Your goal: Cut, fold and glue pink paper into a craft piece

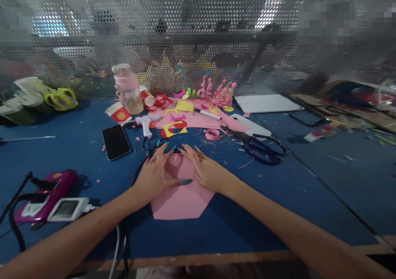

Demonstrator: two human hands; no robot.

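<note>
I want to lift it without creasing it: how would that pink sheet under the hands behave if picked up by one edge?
The pink sheet looks thin and lies flat on the blue table, so it would probably droop and weigh little. Pressed by the left hand and right hand, it likely slides easily.

Two hands: left (154,175), right (206,172); one pink paper sheet (182,200), one phone (116,141), one glue gun (146,124), one pair of scissors (262,147), two paper cups (119,113).
</note>
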